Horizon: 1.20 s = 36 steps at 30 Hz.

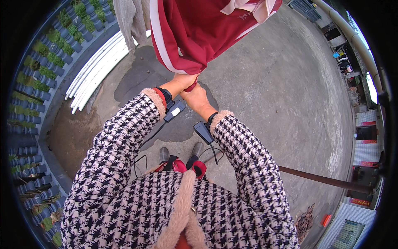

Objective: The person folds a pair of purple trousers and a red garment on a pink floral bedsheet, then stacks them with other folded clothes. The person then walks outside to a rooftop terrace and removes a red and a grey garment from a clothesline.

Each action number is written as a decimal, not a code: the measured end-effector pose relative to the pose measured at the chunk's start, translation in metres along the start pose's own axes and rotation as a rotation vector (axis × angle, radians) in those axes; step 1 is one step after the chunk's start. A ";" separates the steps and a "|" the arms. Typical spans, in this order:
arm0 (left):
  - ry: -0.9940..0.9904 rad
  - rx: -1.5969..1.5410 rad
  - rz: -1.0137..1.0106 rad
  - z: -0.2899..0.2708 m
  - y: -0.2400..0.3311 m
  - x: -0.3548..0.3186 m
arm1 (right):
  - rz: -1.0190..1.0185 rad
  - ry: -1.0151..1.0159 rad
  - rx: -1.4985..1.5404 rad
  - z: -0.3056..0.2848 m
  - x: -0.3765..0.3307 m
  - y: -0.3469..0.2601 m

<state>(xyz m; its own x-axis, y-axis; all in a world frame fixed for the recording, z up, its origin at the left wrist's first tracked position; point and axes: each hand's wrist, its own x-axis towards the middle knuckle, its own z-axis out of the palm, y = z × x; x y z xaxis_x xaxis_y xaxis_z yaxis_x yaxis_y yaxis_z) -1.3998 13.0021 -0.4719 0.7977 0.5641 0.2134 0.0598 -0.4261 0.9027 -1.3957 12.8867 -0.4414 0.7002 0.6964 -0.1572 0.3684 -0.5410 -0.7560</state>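
A dark red garment [195, 33] with white stripes hangs from the upper edge, and pale trim shows at its far right. My left hand [181, 81] is closed around its bunched lower end. Just below and to the right, my right hand [196, 99] is closed on the same end, touching the left hand; a small bit of red cloth shows between them. Both wrists wear black straps with small black boxes and cables. To the left of the garment hangs a light grey cloth [132, 18], which neither hand touches.
Several white poles [99, 68] lie on the concrete floor at left, near a balustrade [54, 62] with greenery behind it. A dark wet patch [141, 76] spreads beneath my hands. At right, a brown pole [323, 179] crosses toward tiled walls [346, 222]. My shoes [195, 150] are below.
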 end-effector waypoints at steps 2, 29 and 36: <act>0.058 0.010 0.033 0.005 -0.008 0.001 | -0.007 -0.006 -0.009 0.001 0.000 0.006; -0.542 -0.604 -0.435 0.026 0.056 -0.088 | 0.197 -0.559 1.043 -0.007 -0.085 0.065; -0.611 -0.407 -0.295 0.029 0.050 -0.087 | 0.317 -0.484 0.917 -0.007 -0.092 0.073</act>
<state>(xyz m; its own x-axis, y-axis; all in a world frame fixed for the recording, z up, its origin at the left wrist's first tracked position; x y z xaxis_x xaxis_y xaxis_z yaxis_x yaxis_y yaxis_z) -1.4483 12.9113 -0.4565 0.9784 0.0753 -0.1924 0.1899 0.0391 0.9810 -1.4291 12.7797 -0.4773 0.2936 0.8079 -0.5109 -0.5252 -0.3102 -0.7924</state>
